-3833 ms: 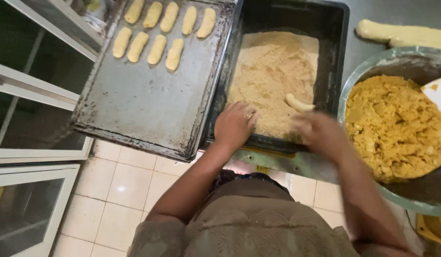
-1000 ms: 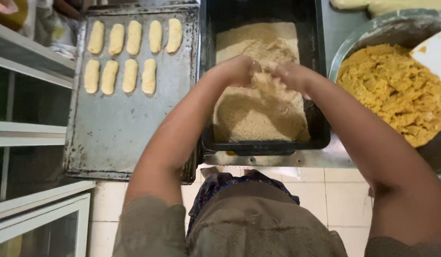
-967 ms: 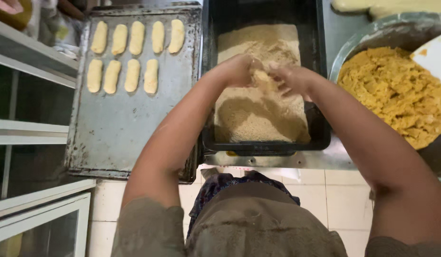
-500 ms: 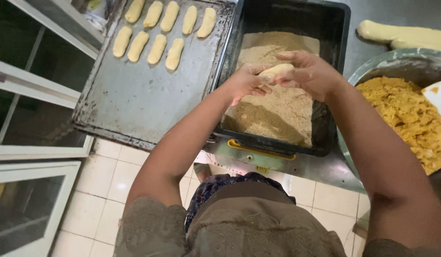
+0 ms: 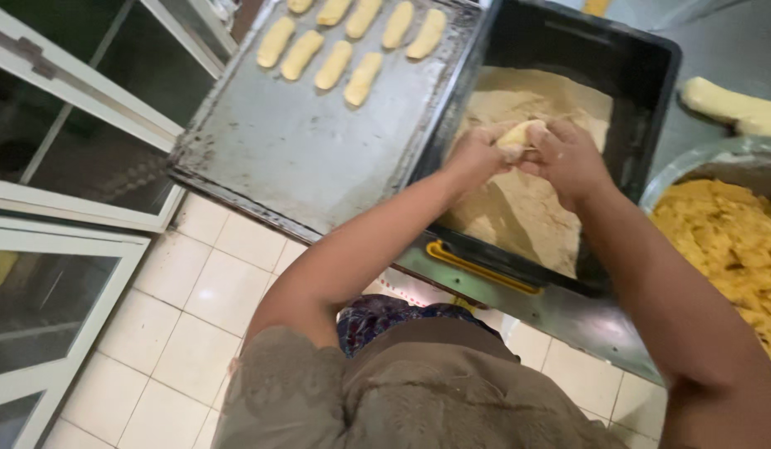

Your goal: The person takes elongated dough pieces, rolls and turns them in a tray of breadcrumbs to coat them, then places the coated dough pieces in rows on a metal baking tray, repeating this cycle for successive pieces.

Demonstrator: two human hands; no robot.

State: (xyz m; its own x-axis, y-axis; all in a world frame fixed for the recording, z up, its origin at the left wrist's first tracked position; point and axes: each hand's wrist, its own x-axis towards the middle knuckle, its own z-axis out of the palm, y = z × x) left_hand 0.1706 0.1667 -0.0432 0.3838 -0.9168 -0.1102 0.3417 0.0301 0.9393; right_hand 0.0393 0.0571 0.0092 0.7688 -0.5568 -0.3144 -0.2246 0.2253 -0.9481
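While held above a black tub (image 5: pixel 651 91) of breadcrumbs (image 5: pixel 527 199), a pale dough roll (image 5: pixel 518 133) is clasped between the left hand (image 5: pixel 477 154) and right hand (image 5: pixel 572 158) (finished rolls (image 5: pixel 352 41) are lined on the grey tray (image 5: pixel 310 158) beside it).

Both bare forearms are reaching forward and converging, elbows bent and spread wide. The left hand (image 5: pixel 477 154) and the right hand (image 5: pixel 571 158) are meeting fingertip to fingertip, fingers curled inward in a closed grip, knuckles turned up and wrists angling slightly toward each other.
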